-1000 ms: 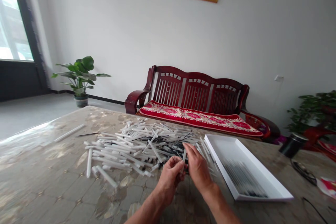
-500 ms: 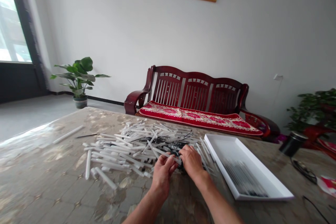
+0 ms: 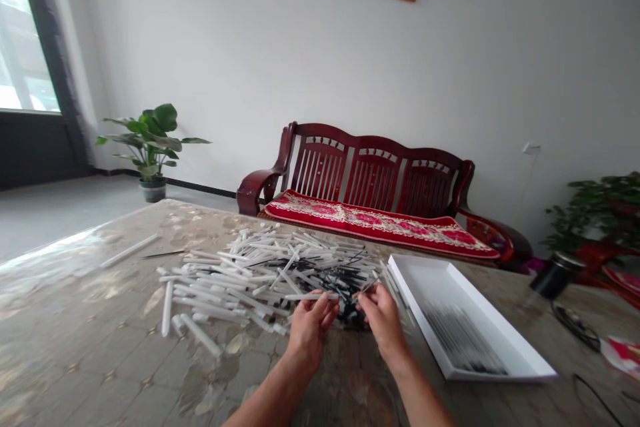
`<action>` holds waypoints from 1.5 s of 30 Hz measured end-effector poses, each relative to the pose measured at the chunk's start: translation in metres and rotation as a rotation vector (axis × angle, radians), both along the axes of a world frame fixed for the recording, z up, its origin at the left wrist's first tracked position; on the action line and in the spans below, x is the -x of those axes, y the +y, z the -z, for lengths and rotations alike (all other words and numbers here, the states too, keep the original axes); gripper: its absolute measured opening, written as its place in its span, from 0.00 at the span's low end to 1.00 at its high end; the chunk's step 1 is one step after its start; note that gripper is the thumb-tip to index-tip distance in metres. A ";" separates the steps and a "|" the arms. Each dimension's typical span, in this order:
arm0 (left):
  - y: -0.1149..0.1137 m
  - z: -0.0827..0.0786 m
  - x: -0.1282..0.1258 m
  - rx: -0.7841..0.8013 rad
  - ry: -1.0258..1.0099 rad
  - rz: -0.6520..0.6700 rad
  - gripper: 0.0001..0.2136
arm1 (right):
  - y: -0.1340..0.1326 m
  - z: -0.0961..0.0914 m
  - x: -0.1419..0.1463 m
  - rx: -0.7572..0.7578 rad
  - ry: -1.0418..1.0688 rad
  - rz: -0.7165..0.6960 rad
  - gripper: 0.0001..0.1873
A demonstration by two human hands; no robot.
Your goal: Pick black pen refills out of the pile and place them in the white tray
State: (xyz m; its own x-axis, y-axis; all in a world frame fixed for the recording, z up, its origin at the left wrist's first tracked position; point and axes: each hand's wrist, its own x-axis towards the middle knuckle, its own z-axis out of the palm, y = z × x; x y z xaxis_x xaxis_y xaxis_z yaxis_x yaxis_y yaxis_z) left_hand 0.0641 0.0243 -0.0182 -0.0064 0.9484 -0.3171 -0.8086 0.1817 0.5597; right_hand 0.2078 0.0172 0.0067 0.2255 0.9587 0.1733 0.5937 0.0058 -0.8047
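A heap of white pen barrels point(image 3: 235, 273) mixed with thin black refills point(image 3: 330, 277) lies on the patterned table point(image 3: 100, 333). My left hand point(image 3: 307, 327) pinches one white barrel point(image 3: 305, 296) and holds it level just above the pile's near edge. My right hand point(image 3: 380, 317) is close beside it, its fingers pinched on a thin refill point(image 3: 367, 288) that points up and to the right. Both hands hover over the dark refills at the front of the heap.
A shallow white tray point(image 3: 500, 340) with a row of dark pens stands to the right of my hands. A lone white barrel point(image 3: 129, 251) lies far left. A black cup point(image 3: 553, 275) and cables sit at the right. A red wooden bench point(image 3: 375, 193) stands behind the table.
The hands dipped into the pile and came back up. The left now holds a white barrel level, and the right has lifted a thin refill out of the heap.
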 end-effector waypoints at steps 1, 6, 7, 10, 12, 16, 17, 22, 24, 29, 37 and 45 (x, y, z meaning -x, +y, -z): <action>0.000 0.000 -0.001 0.005 -0.003 0.008 0.10 | -0.003 0.001 0.002 -0.010 0.109 -0.015 0.13; -0.001 0.000 -0.004 0.033 -0.029 0.035 0.08 | -0.012 -0.002 0.013 -0.088 0.196 -0.045 0.20; -0.002 0.000 -0.004 0.036 -0.037 0.042 0.08 | -0.012 -0.002 0.014 -0.104 0.212 -0.044 0.19; -0.003 -0.002 -0.005 0.038 -0.064 0.057 0.08 | -0.012 0.002 0.016 -0.138 0.346 -0.024 0.16; -0.006 -0.004 -0.006 0.039 -0.075 0.069 0.08 | -0.012 0.006 0.018 -0.156 0.432 -0.021 0.15; -0.009 -0.008 -0.008 0.047 -0.087 0.101 0.07 | -0.014 0.012 0.025 -0.179 0.498 -0.032 0.18; -0.009 -0.008 -0.007 0.049 -0.095 0.108 0.07 | -0.014 0.012 0.026 -0.173 0.495 -0.052 0.18; -0.004 -0.012 -0.001 0.107 -0.187 0.052 0.08 | -0.006 0.011 0.009 -0.157 0.330 -0.133 0.14; -0.001 -0.013 0.002 0.121 -0.229 0.008 0.08 | -0.002 0.011 -0.006 -0.159 0.151 -0.115 0.10; 0.002 -0.011 0.005 0.115 -0.275 -0.017 0.09 | -0.006 0.011 -0.028 -0.025 -0.304 -0.113 0.08; 0.001 -0.009 0.006 0.126 -0.299 -0.001 0.10 | -0.017 0.011 -0.008 -0.082 -0.585 -0.150 0.10; -0.001 -0.012 0.003 0.134 -0.297 0.017 0.09 | -0.006 0.030 -0.009 -0.230 -0.190 -0.075 0.08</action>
